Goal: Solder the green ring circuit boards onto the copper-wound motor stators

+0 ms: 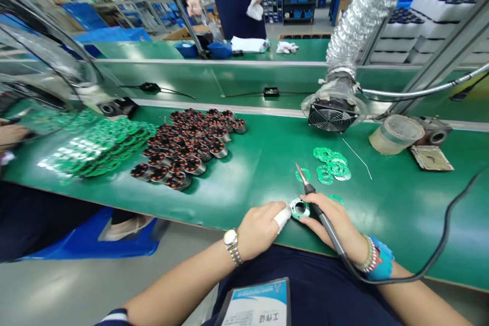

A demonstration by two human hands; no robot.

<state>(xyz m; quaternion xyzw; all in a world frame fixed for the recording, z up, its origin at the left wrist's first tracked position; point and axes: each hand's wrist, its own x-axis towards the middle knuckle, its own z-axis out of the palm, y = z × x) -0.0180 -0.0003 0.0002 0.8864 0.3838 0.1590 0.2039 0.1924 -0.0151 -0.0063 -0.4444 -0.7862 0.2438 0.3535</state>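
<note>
A small round part with a green ring-shaped circuit board (pixel 300 208) is at the table's front edge, between my hands. My left hand (pixel 263 226) is closed, with white tape on a finger, and its fingertips grip the part's left side. My right hand (pixel 338 221) steadies the right side with thumb and fingers. A soldering iron (pixel 323 216) also lies in my right hand, its tip pointing up and away to the left. Just beyond are loose ring-shaped green boards (pixel 332 165). What sits under the gripped board is hidden.
Rows of motor stators (pixel 191 142) stand left of centre, with stacked green board panels (pixel 103 147) farther left. A fume fan (pixel 332 114) hangs at the back. Solder wire (pixel 359 158) and a round tub (pixel 395 135) lie right. The iron's cable (pixel 445 229) crosses my right forearm. Co-workers are opposite and left.
</note>
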